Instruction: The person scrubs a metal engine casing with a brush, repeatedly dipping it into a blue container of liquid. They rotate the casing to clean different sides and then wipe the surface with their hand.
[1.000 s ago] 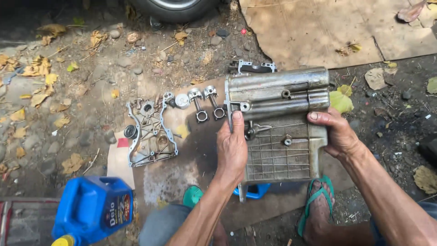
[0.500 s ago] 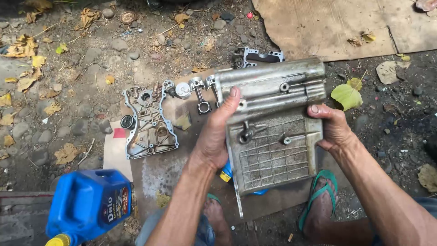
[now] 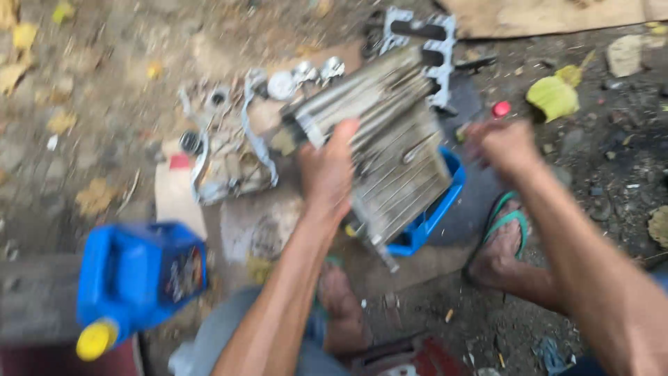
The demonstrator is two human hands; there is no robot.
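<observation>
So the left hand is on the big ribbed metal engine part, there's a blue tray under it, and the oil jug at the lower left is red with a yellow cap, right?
Not quite: the jug is blue, not red, as the head view shows. Its cap is yellow. The left hand does rest on the ribbed metal part, and a blue tray sits under it.

The ribbed grey metal engine cover (image 3: 390, 146) sits tilted, blurred, above a blue tray (image 3: 431, 209).
</observation>
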